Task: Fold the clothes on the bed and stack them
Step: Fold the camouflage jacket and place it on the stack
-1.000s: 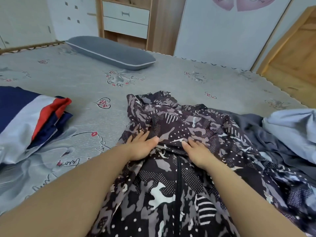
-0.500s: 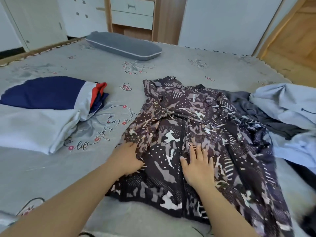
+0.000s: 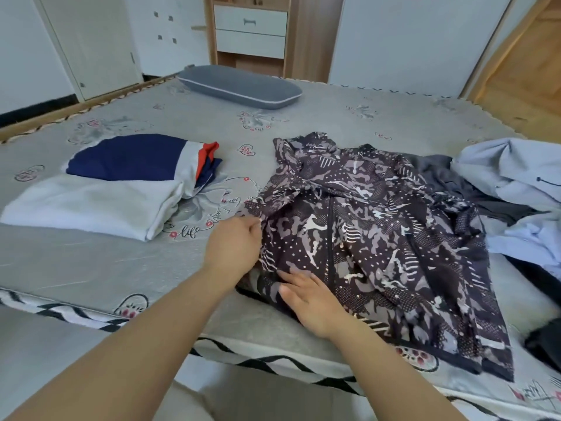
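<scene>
Jacket [image 3: 373,247] edge pinched by left hand [image 3: 233,247] near bed [image 3: 91,265] edge.

White walls, wood-framed drawer unit [image 3: 250,28], white door [image 3: 91,44], grey pillow [image 3: 239,86], soft daylight.

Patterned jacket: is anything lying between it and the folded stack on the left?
Nothing visible does. Only bare bed lies between the jacket and the folded stack. The left hand grips the jacket's left edge; the right hand rests on it.
</scene>
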